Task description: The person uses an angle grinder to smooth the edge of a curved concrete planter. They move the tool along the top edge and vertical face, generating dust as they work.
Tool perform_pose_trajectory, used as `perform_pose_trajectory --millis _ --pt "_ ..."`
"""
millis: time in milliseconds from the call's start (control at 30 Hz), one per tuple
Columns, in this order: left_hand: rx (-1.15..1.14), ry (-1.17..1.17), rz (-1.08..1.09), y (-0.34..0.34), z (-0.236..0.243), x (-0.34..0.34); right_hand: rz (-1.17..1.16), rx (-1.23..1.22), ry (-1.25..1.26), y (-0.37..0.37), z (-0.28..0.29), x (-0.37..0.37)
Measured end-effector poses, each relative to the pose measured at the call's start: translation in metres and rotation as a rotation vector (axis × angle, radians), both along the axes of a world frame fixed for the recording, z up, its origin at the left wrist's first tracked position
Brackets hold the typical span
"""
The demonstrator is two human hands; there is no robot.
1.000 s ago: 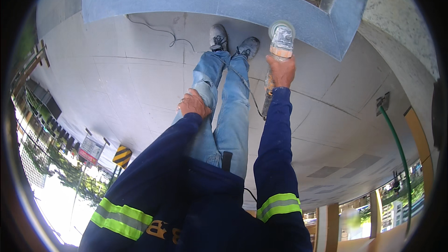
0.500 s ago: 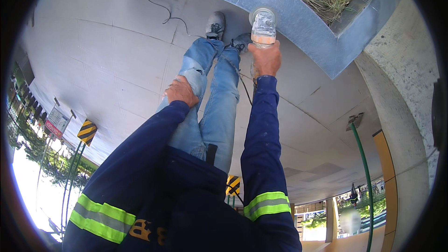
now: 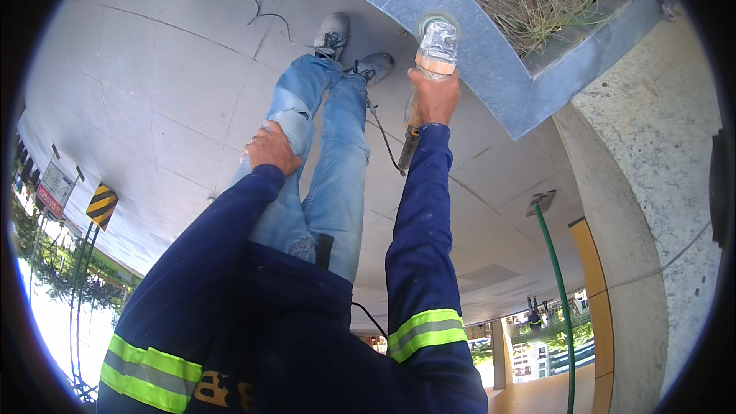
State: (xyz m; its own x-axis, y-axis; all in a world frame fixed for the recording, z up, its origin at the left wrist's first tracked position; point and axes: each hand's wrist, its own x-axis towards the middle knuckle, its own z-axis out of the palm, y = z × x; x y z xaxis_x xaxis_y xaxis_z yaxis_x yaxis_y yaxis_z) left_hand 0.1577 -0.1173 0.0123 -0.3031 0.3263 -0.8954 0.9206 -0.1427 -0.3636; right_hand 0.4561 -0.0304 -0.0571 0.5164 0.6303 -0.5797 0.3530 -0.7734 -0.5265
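Observation:
An angle grinder [image 3: 438,47], dusty and orange-banded, is gripped in my right hand [image 3: 435,97]. Its round disc [image 3: 434,18] lies against the top of the blue-grey stone curb [image 3: 491,80], near the inner side. From the grinder's rear end a dark cord [image 3: 389,143] loops back toward my legs. My left hand [image 3: 271,147] rests wrapped over the knee area of my faded jeans [image 3: 335,146], its fingers partly out of sight around the leg. Whether the disc is spinning cannot be made out.
Dry grass [image 3: 529,0] fills the planter behind the curb. Paving [image 3: 184,84] spreads around my shoes [image 3: 332,34], with a black cable [image 3: 257,11] across it. At right stand a green pole [image 3: 553,276] and a pale concrete wall [image 3: 644,138]. A striped board [image 3: 102,205] stands left.
The whole view has shifted, so my legs and left hand appear further left and lower. The grinder sits a little further over the curb, and its rear end and cord now show more.

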Motion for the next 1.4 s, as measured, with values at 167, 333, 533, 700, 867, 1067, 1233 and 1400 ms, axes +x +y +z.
perform_pose_trajectory --millis 167,333,533,700,867,1067,1233,1400 --pt "-0.003 0.004 0.005 -0.004 0.002 0.002 0.105 -0.029 -0.007 0.0 0.009 -0.004" --pt "-0.027 0.022 -0.023 -0.002 0.003 0.003 0.167 -0.067 -0.054 0.015 0.002 -0.004" --pt "-0.019 0.025 -0.012 -0.006 0.001 0.004 0.061 0.009 0.002 0.012 -0.004 0.016" --pt "-0.006 0.009 0.003 -0.007 0.003 0.005 0.2 -0.087 -0.074 0.006 0.004 0.013" --pt "0.005 0.002 0.007 -0.007 0.002 0.001 0.241 -0.076 -0.085 0.017 0.004 -0.002" --pt "0.016 -0.009 0.027 -0.003 0.001 -0.002 0.115 -0.003 -0.047 0.02 -0.01 0.004" --pt "-0.001 0.006 0.02 -0.001 0.005 0.001 0.196 -0.087 -0.077 0.016 0.003 0.006" --pt "0.0 0.005 0.01 -0.006 -0.001 -0.001 0.238 -0.107 -0.097 0.029 0.012 -0.009"
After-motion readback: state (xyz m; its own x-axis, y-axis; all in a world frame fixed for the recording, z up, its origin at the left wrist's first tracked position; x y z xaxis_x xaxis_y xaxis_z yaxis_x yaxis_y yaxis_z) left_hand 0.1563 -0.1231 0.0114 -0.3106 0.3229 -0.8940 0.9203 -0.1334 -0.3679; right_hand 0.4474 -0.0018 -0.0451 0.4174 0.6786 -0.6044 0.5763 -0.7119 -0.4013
